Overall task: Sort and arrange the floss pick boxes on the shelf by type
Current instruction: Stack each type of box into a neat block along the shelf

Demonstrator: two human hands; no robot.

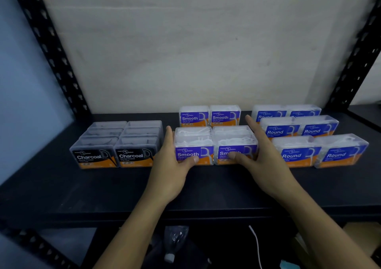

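Three groups of clear floss pick boxes stand on the black shelf point(51, 186). Black-labelled Charcoal boxes point(115, 145) are at the left, purple Smooth boxes point(214, 141) in the middle, blue Round boxes point(309, 137) at the right. My left hand point(171, 161) lies flat against the left side of the front Smooth pair, its thumb on the front label. My right hand point(259, 151) lies flat against that pair's right side, thumb across the front of the right box. Two more Smooth boxes point(209, 115) stand apart behind.
Black perforated uprights point(51, 48) frame the shelf at left and right, with a pale wall behind. Below the shelf edge lie a clear plastic bottle point(175, 242) and a white cable point(256, 246). A gap separates the front Smooth pair from the back pair.
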